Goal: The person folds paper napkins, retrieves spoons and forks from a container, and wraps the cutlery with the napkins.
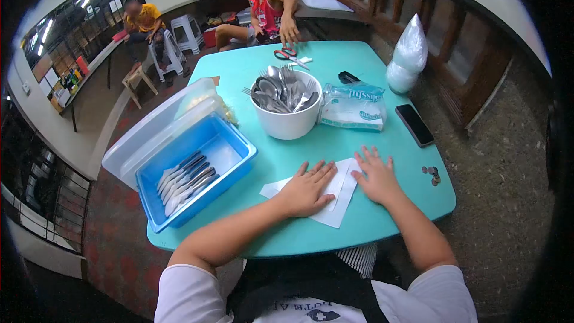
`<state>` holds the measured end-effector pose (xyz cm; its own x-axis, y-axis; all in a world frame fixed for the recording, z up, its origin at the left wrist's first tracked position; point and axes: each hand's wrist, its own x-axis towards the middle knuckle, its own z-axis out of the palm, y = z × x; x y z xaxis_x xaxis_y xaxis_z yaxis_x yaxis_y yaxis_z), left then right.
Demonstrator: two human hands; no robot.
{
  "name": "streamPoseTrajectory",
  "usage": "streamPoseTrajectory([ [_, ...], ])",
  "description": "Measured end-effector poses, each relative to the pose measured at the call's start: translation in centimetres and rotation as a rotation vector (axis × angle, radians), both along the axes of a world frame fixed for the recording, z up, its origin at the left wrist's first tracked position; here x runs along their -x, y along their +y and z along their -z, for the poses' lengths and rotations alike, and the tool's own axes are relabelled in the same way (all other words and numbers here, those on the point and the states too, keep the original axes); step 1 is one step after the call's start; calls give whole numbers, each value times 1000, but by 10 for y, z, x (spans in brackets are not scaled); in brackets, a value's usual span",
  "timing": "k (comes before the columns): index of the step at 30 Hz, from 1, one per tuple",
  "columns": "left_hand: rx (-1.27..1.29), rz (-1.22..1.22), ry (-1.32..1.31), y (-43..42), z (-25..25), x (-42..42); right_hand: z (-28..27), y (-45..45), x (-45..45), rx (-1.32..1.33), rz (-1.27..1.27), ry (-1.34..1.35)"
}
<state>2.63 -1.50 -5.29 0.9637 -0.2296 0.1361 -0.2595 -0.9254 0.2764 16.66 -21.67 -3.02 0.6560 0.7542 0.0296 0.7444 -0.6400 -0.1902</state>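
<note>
A white paper napkin [339, 209], partly folded, lies on the turquoise table near its front edge. My left hand [308, 190] rests flat on the napkin's left part, fingers spread. On its upper right edge lies my right hand [378, 176], also flat with the fingers apart. Beyond them stands a white bucket [286, 124] full of spoons and forks. To its right is a teal and white napkin pack [353, 107]. Several wrapped cutlery sets [188, 179] with dark handles lie in a blue bin [230, 170] at the left.
Red-handled scissors [291, 57] lie at the far edge, near a seated person [269, 9] in red. A phone [414, 125], coins [431, 174] and a plastic-wrapped bundle [408, 57] are on the right. Another person [144, 19] sits farther back.
</note>
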Motion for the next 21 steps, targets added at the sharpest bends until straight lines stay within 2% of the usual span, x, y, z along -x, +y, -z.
streamPoseTrajectory([
  [3,23,-12,-2,2,1,3,-20,-4,-16,97,77,-208],
  [6,27,-42,23,6,-3,5,-47,11,-49,-328,-14,-97],
  [10,33,-91,3,6,-1,9,-114,79,-34,-493,-196,-172],
  [11,38,-99,-7,5,1,11,-124,99,-30,-482,-237,-194],
  [13,38,-121,-39,4,2,9,-120,146,-35,-527,-285,-59],
  [16,36,-71,-85,7,-12,9,-107,207,-46,-444,-339,-30],
  [17,114,-65,-223,7,-14,9,-104,225,-52,-335,-319,-48],
  [19,348,-4,-195,13,-15,8,-101,251,-53,-113,-270,-77],
  [21,556,38,-136,16,-11,7,-97,262,-48,-56,-219,-110],
])
